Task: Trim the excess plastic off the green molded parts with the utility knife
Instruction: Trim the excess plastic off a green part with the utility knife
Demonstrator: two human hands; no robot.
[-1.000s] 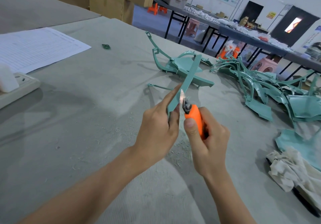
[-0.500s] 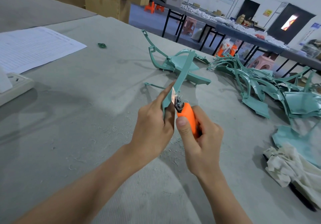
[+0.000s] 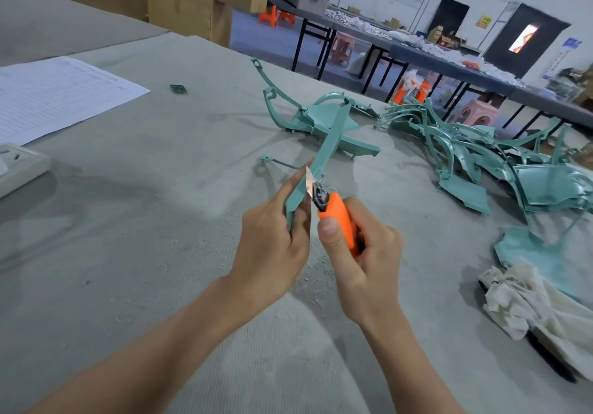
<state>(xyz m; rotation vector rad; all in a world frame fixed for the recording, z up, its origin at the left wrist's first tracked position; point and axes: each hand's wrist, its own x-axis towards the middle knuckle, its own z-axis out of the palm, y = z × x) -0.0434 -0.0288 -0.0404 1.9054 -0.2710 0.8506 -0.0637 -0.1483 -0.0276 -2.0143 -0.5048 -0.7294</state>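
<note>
At centre frame, your left hand (image 3: 272,246) is gripping the lower end of a long, flat, matte green moulded plastic strip (image 3: 332,139), tilting it toward upper right. Your right hand (image 3: 364,269) is clenching an orange-handled utility knife (image 3: 340,221), its short blade (image 3: 309,183) meeting the strip's edge, barely shifted since a second ago, so trimming seems mid-pass. Curled pale shavings (image 3: 322,274) are littering the coarse grey table (image 3: 128,269).
</note>
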